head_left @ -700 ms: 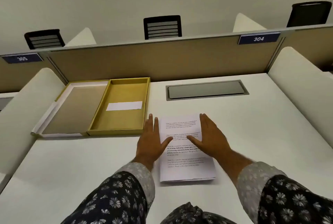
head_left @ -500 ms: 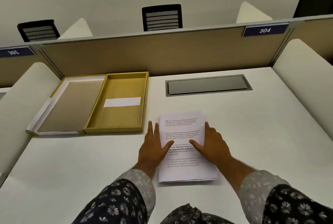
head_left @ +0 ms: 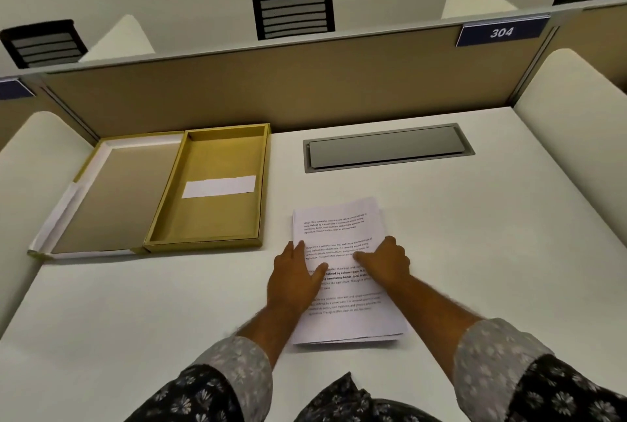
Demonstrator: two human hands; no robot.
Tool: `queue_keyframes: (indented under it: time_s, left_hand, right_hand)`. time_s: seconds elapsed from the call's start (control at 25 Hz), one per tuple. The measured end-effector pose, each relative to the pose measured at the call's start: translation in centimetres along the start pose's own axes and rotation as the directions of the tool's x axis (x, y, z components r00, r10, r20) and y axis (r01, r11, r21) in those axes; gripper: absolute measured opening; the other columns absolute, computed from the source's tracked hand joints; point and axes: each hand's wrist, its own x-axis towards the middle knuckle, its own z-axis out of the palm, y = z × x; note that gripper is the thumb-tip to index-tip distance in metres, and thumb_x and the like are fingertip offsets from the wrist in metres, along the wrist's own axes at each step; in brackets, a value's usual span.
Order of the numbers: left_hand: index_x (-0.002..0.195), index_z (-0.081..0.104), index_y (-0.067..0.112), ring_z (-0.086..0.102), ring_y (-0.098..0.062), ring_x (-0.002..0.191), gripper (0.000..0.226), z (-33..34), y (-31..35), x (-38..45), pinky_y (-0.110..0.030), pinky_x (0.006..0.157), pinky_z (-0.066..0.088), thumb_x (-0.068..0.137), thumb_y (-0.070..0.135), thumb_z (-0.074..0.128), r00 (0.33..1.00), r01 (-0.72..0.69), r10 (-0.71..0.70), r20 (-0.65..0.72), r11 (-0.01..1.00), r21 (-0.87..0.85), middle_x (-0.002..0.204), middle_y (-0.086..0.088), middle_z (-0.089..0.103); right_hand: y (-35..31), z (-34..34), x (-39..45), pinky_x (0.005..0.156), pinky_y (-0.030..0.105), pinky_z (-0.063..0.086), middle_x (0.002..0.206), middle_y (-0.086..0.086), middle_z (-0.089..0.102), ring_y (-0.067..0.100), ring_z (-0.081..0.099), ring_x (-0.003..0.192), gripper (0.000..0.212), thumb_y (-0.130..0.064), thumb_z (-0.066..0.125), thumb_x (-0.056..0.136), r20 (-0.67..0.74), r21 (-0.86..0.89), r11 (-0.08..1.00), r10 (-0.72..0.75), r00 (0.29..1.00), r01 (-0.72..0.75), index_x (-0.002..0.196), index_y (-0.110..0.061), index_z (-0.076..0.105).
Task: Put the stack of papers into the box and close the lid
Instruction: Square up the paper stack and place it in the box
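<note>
The stack of papers (head_left: 339,218), white sheets with printed text, lies flat on the white desk in front of me. My left hand (head_left: 293,282) is at its left edge, thumb on top and fingers stretched along the side. My right hand (head_left: 386,262) grips the right edge with curled fingers and the thumb on the page. To the left stands the open gold box (head_left: 203,247), shallow, with a white slip (head_left: 219,186) on its floor. Its lid (head_left: 112,197) lies folded open flat on the box's left side, tan inside.
A grey cable hatch (head_left: 386,148) is set into the desk behind the papers. A tan partition (head_left: 271,89) closes the back, and rounded white dividers (head_left: 576,136) flank both sides. The box touches the partition's base.
Both hands have slid back along the stack towards me. The right hand's fingers have curled around the right edge, and the left hand's fingers now lie along the left edge. The camera has tilted up.
</note>
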Motion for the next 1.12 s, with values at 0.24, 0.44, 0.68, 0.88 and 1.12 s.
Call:
queue_keyframes:
  time_s: [0.24, 0.44, 0.68, 0.88, 1.12]
  left_hand:
    - [0.162, 0.029, 0.022, 0.036, -0.028, 0.150, 0.090, -0.3, -0.5, 0.5, -0.043, 0.116, 0.040, 0.089, 0.059, 0.067, 0.999, -0.013, 0.015, 0.044, 0.999, -0.037, 0.165, -0.004, 0.039]
    - [0.162, 0.030, 0.021, 0.036, -0.026, 0.150, 0.090, -0.3, -1.0, 0.7, -0.040, 0.117, 0.038, 0.089, 0.052, 0.072, 0.999, -0.018, 0.022, 0.047, 0.997, -0.079, 0.165, -0.003, 0.039]
    - [0.162, 0.030, 0.024, 0.034, -0.025, 0.151, 0.091, -0.3, -1.5, 0.6, -0.041, 0.118, 0.038, 0.088, 0.054, 0.073, 0.999, -0.022, 0.027, 0.035, 0.991, -0.129, 0.167, 0.000, 0.037]
    - [0.165, 0.023, 0.028, 0.032, -0.021, 0.154, 0.095, 0.2, -2.3, 0.1, -0.042, 0.121, 0.036, 0.088, 0.055, 0.072, 0.999, -0.014, 0.021, 0.038, 0.982, -0.190, 0.170, 0.004, 0.032]
    - [0.159, 0.037, 0.021, 0.063, -0.023, 0.126, 0.087, -2.0, -1.2, -0.9, -0.049, 0.101, 0.057, 0.085, 0.012, 0.083, 0.967, 0.241, -0.194, 0.167, 0.470, -0.849, 0.145, 0.003, 0.060]
  right_hand:
    - [-1.1, -0.3, -0.6, 0.103, 0.050, 0.052, 0.139, 0.019, 0.049, 0.041, 0.056, 0.125, 0.080, -0.041, 0.085, 0.080, 0.033, -0.041, 0.999, -0.004, 0.999, 0.006, 0.142, -0.014, 0.042]
    - [-1.0, -2.0, -1.3, 0.095, 0.050, 0.063, 0.127, 0.008, 0.064, 0.033, 0.071, 0.110, 0.073, -0.024, 0.087, 0.082, 0.196, 0.150, 0.981, -0.153, 0.968, 0.125, 0.136, -0.018, 0.039]
    - [0.6, -2.1, -1.2, 0.072, 0.043, 0.067, 0.122, 0.011, 0.069, 0.032, 0.077, 0.097, 0.067, -0.014, 0.082, 0.088, 0.297, 0.519, 0.854, -0.133, 0.946, -0.043, 0.136, -0.026, 0.037]
    - [1.3, -1.6, -1.0, 0.089, 0.054, 0.064, 0.126, 0.017, 0.073, 0.036, 0.076, 0.102, 0.045, 0.003, 0.063, 0.096, 0.340, 0.581, 0.801, -0.079, 0.937, -0.143, 0.138, -0.010, 0.056]
    - [3.1, -2.8, -6.3, 0.078, 0.037, 0.067, 0.123, 0.001, 0.075, 0.022, 0.080, 0.101, 0.039, -0.011, 0.066, 0.096, 0.155, 0.640, 0.746, -0.362, 0.919, 0.186, 0.127, -0.035, 0.061]
